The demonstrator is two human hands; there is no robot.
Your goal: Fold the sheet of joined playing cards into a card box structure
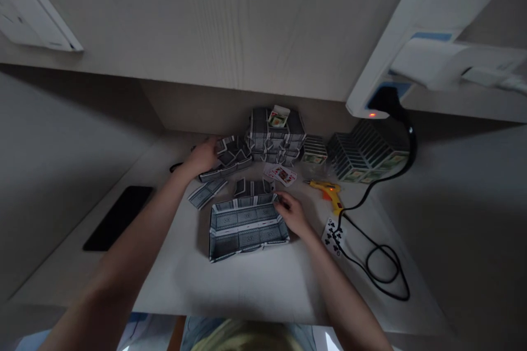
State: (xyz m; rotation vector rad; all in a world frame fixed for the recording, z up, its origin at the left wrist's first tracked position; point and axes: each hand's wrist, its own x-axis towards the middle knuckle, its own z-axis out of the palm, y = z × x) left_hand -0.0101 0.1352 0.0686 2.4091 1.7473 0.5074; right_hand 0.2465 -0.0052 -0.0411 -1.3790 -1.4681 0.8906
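In front of me is a shallow open box [249, 228] built from playing cards, with grey patterned backs and white seams. My right hand [291, 213] is at its far right corner, with curled fingers closed on the rim. My left hand [204, 156] reaches to the left end of a second card tray [231, 167], which holds several folded card pieces; its fingertips are hidden. A smaller folded card piece [253, 187] stands just behind the open box. To its left lies a flat strip of joined cards [206, 193].
Stacked card boxes [275, 134] stand at the back, with card packs [366, 153] to the right. A yellow glue gun [329, 191] with a looped black cord lies right of my hand. Face-up cards [284, 175] and a black phone [119, 216] are on the table. Overhead hangs a power strip [395, 60].
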